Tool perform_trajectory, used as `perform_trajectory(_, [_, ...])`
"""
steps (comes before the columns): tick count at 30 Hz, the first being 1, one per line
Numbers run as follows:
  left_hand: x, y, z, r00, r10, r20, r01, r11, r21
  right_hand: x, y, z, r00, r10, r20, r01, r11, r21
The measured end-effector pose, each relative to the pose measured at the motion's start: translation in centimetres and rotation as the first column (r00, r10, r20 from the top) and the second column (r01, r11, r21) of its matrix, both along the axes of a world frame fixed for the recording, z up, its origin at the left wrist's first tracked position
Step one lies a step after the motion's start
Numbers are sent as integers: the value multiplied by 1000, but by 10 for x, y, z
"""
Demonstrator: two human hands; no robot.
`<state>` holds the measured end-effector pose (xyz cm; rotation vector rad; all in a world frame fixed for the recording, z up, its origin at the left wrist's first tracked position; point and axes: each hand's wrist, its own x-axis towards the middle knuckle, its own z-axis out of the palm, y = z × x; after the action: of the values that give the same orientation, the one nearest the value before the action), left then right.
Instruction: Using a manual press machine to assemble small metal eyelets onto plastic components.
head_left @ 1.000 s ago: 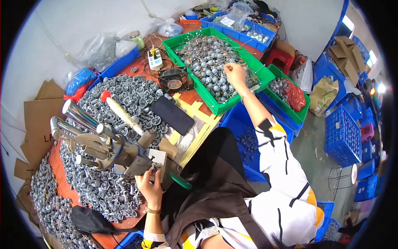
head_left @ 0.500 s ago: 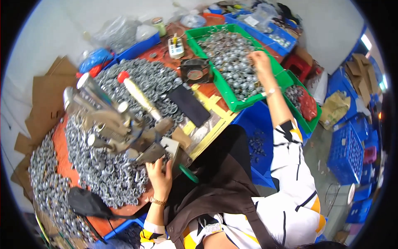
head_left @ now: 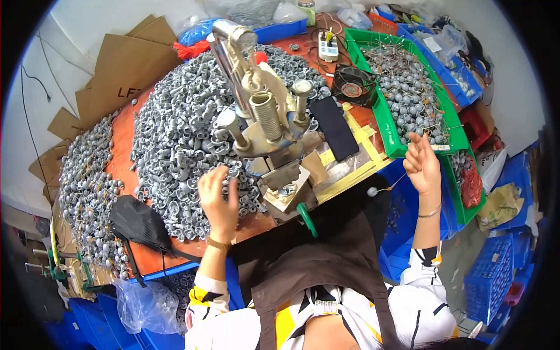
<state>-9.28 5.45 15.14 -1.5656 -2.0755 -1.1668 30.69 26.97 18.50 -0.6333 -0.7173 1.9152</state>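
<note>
My left hand (head_left: 219, 204) is raised at the near edge of a heap of small grey plastic fittings (head_left: 175, 134), its thumb apart from the fingers and nothing visible in it. My right hand (head_left: 423, 164) is closed near the front end of a green tray (head_left: 382, 125). From its fingers a thin wire runs down to a grey ball (head_left: 373, 191) that hangs over my dark apron. More wired grey balls (head_left: 408, 99) fill the tray. Between my hands stands a metal bench press (head_left: 268, 125) with a coil spring and a green handle (head_left: 305, 220).
A black phone (head_left: 335, 129), a small fan (head_left: 353, 86) and a white power strip (head_left: 328, 48) lie right of the press. A black bag (head_left: 140, 219) sits at the left table edge, beside finished-looking grey pieces (head_left: 87, 169). Blue crates (head_left: 490, 274) stand on the floor at right.
My right hand has left the tray and come nearer, with a wired ball hanging from it. My left hand has moved off the press to the left. The view has shifted.
</note>
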Motion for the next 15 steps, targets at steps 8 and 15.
perform_trajectory(8, [-58, 35, 18, 966, 173, -193, -199, 973, -121, -36, -73, 13, 977, -87, 195, 52, 983, 177])
perform_trajectory(15, [-60, 34, 19, 964, 167, -209, -213, 951, -226, -44, -103, 15, 789, -186, 586, -93, 906, 413])
